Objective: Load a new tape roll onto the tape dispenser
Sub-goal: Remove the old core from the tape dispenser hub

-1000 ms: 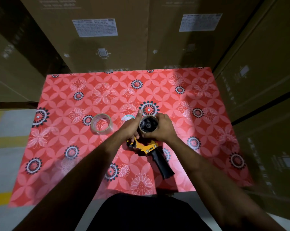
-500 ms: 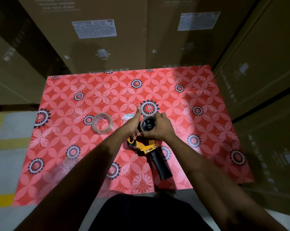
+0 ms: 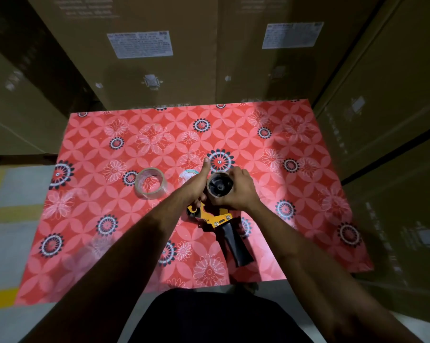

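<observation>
A yellow tape dispenser [image 3: 215, 216] with a black handle [image 3: 236, 243] lies on the red flowered table cover [image 3: 258, 149]. A brown cardboard core [image 3: 220, 185] sits on its black hub. My right hand [image 3: 241, 191] wraps around that core from the right. My left hand [image 3: 195, 186] grips the dispenser's front end on the left, thumb pointing up. A clear new tape roll [image 3: 150, 183] lies flat on the cover, to the left of my hands.
Tall cardboard boxes [image 3: 159, 58] stand right behind the table and along its right side [image 3: 382, 120]. A small white sticker or scrap [image 3: 188, 172] lies just beyond my left hand. Grey floor with yellow lines [image 3: 6, 211] shows at the left.
Both hands stay on the dispenser and the core. They have hardly shifted; the view has moved slightly.
</observation>
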